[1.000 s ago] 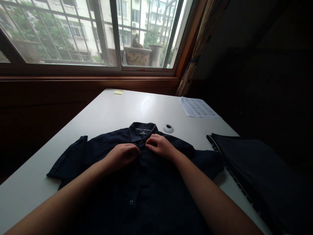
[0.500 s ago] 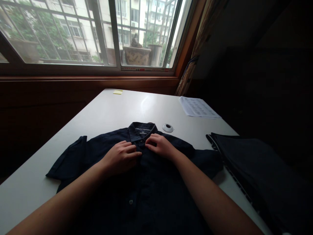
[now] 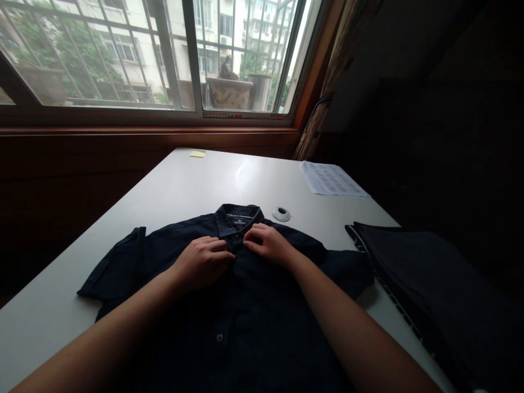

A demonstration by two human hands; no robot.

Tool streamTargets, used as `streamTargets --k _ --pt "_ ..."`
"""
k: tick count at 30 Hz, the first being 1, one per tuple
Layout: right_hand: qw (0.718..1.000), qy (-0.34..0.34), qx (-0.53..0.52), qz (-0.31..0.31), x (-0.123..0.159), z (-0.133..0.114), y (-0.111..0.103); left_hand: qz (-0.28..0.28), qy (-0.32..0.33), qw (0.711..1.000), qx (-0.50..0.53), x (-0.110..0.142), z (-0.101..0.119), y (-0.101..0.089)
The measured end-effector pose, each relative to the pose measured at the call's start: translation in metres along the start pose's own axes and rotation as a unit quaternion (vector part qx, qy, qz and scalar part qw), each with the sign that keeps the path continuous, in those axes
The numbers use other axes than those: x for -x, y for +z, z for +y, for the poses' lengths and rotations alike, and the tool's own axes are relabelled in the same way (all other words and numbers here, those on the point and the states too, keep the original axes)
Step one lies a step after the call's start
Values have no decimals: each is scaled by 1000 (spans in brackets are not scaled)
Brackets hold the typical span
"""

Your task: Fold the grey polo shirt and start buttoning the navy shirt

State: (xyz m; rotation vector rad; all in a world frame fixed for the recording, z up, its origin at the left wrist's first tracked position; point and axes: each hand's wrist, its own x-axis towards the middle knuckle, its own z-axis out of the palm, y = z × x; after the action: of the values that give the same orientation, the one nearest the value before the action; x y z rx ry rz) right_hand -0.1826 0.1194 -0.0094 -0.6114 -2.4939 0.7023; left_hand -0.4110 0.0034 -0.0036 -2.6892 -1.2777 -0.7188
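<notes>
A dark navy short-sleeved shirt (image 3: 262, 316) lies face up on the white table, its collar (image 3: 238, 214) toward the window and its sleeves spread to both sides. My left hand (image 3: 204, 261) rests on the shirt front just left of the button placket, fingers curled and pressed to the cloth. Just below the collar's right point, my right hand (image 3: 268, 243) has thumb and fingers pinched on the shirt's edge. A pale button (image 3: 219, 338) shows lower down the placket. What lies under my left fingertips is hidden.
Dark folded cloth (image 3: 426, 262) with a light-marked edge lies on the right. Printed papers (image 3: 331, 179) sit at the far right of the table (image 3: 155, 191), a yellow sticky note (image 3: 197, 154) at the back. Near the collar is a round cable grommet (image 3: 281, 213). A barred window stands behind.
My left hand has shifted very slightly left on the shirt front. My right hand and the shirt look the same.
</notes>
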Motion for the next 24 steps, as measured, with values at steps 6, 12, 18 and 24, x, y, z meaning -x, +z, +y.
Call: streamTargets --k 6,12,18,24 --pt "1000 -1 -3 2 1 1 1 25 -19 999 40 3 1 -3" --pt "1000 -2 0 1 1 3 1 45 -37 998 36 2 1 0" --pt "1000 -2 0 1 1 2 0 5 -33 999 22 3 0 6" --pt "1000 -1 0 2 1 1 0 -16 -43 998 32 4 -2 6"
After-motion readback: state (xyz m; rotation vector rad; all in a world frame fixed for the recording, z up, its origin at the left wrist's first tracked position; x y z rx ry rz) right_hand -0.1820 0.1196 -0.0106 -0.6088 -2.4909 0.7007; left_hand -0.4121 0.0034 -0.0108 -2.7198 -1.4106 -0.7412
